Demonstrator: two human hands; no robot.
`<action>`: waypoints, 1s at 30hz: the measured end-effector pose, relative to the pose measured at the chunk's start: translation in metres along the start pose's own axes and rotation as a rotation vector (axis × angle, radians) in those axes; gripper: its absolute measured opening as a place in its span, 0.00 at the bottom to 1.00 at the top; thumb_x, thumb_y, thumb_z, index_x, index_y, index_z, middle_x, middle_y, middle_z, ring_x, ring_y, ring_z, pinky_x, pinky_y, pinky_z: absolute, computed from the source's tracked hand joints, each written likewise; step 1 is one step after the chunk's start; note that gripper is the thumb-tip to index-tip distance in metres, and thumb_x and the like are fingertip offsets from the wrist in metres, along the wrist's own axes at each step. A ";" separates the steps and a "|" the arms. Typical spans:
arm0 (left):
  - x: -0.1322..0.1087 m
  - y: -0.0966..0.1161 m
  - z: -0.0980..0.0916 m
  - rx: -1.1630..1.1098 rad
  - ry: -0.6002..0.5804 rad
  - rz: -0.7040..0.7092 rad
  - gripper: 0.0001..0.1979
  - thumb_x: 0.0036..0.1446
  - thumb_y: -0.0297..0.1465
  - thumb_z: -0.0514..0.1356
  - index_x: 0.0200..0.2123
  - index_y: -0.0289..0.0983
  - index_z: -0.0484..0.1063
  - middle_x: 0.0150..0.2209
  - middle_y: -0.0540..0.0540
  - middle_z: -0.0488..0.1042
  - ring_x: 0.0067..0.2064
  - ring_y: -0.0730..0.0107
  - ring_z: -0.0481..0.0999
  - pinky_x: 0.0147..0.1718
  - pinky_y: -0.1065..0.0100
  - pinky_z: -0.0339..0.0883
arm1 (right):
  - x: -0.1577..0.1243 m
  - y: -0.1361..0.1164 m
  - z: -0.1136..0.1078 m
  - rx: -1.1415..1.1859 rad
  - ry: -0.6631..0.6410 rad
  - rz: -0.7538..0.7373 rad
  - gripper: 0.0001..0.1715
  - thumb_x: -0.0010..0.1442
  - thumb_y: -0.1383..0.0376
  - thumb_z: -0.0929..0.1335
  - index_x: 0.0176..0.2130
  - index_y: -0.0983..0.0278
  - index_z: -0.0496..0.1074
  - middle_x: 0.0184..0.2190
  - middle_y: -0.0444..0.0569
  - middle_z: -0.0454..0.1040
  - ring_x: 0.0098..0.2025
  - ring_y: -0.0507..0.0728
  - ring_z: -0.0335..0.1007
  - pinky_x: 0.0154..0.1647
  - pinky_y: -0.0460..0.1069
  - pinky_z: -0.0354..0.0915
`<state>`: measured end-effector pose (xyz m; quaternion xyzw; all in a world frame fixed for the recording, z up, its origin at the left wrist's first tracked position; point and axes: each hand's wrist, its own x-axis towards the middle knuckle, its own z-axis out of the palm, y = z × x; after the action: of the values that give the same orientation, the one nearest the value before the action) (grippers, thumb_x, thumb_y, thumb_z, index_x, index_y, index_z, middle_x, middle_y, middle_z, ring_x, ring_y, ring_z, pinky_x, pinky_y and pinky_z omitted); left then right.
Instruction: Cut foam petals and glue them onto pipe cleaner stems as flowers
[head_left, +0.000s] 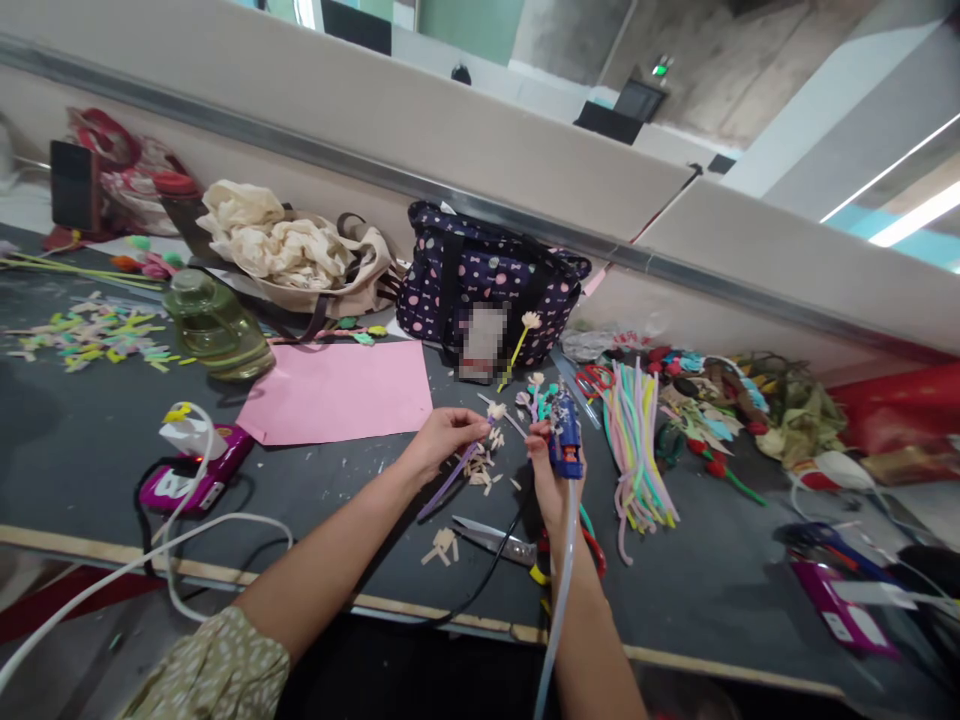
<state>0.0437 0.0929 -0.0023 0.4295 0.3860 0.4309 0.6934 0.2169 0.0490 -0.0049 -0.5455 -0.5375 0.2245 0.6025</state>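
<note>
My left hand [450, 440] pinches a purple stem [444, 490], its tip bearing a small cream piece [496, 411]. In my right hand [549, 478] is a blue glue gun [566, 440], nozzle pointing away from me. A long translucent glue stick [561, 600] trails from its back end. A thin pale strip [513, 418] reaches toward my right fingertips; whether they grip it I cannot tell. Under my hands lie loose cream pieces [480, 470] and another little pile [441, 546]. Scissors [495, 538] lie partly hidden behind my right wrist.
Pink paper [345, 392] and a green bottle [217, 325] are at the left, beside scattered coloured snippets [105, 335]. A dotted bag [491, 270] stands at the back. Pipe cleaners [641, 440] lie right. White cable [176, 530] loops near a purple device [196, 475].
</note>
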 end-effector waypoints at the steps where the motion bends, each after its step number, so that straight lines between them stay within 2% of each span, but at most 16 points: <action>1: 0.001 0.000 -0.001 -0.032 0.013 -0.008 0.16 0.38 0.40 0.69 0.27 0.32 0.75 0.22 0.48 0.71 0.21 0.79 0.63 0.20 0.74 0.52 | -0.001 0.002 0.000 -0.011 -0.008 0.017 0.16 0.54 0.55 0.68 0.38 0.64 0.68 0.37 0.50 0.72 0.38 0.56 0.69 0.43 0.52 0.64; 5: 0.002 0.001 -0.002 -0.127 0.048 -0.027 0.15 0.39 0.38 0.69 0.27 0.33 0.75 0.25 0.48 0.72 0.24 0.79 0.65 0.22 0.75 0.54 | -0.003 0.002 0.000 0.033 -0.043 0.082 0.20 0.54 0.52 0.68 0.39 0.64 0.69 0.37 0.49 0.72 0.34 0.54 0.69 0.37 0.50 0.65; 9: -0.001 0.004 -0.001 -0.089 0.056 0.009 0.13 0.41 0.37 0.68 0.26 0.33 0.74 0.23 0.50 0.70 0.22 0.80 0.63 0.22 0.75 0.52 | -0.005 -0.005 0.001 0.067 -0.041 0.116 0.20 0.51 0.52 0.70 0.38 0.64 0.70 0.31 0.46 0.73 0.27 0.52 0.68 0.33 0.50 0.66; 11: -0.003 0.005 0.001 -0.024 0.058 0.064 0.13 0.42 0.37 0.67 0.25 0.33 0.74 0.22 0.50 0.69 0.21 0.80 0.61 0.21 0.74 0.51 | -0.005 -0.009 0.002 0.012 -0.026 0.077 0.17 0.50 0.54 0.71 0.36 0.63 0.70 0.29 0.46 0.72 0.29 0.53 0.68 0.34 0.50 0.66; 15: -0.005 0.007 0.006 0.139 0.044 0.129 0.12 0.42 0.37 0.66 0.24 0.32 0.74 0.21 0.50 0.70 0.23 0.78 0.63 0.23 0.73 0.54 | -0.003 -0.017 0.004 -0.036 0.003 0.001 0.13 0.52 0.57 0.70 0.34 0.63 0.69 0.33 0.46 0.72 0.34 0.54 0.68 0.37 0.50 0.66; 20: -0.004 0.006 0.008 0.348 0.014 0.200 0.11 0.44 0.36 0.63 0.24 0.32 0.74 0.21 0.50 0.70 0.24 0.76 0.64 0.24 0.73 0.55 | -0.001 -0.019 0.005 -0.072 -0.018 -0.021 0.11 0.53 0.60 0.70 0.35 0.64 0.70 0.33 0.45 0.72 0.32 0.52 0.66 0.35 0.48 0.64; 30: -0.002 0.000 0.007 0.449 -0.050 0.227 0.11 0.46 0.35 0.62 0.25 0.32 0.74 0.20 0.50 0.69 0.23 0.76 0.63 0.23 0.73 0.54 | -0.003 -0.019 0.006 -0.094 -0.026 -0.021 0.09 0.53 0.60 0.70 0.32 0.63 0.69 0.30 0.44 0.72 0.31 0.52 0.67 0.34 0.48 0.63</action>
<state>0.0492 0.0888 -0.0001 0.6237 0.4041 0.3990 0.5372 0.2044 0.0436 0.0096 -0.5648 -0.5609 0.1997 0.5715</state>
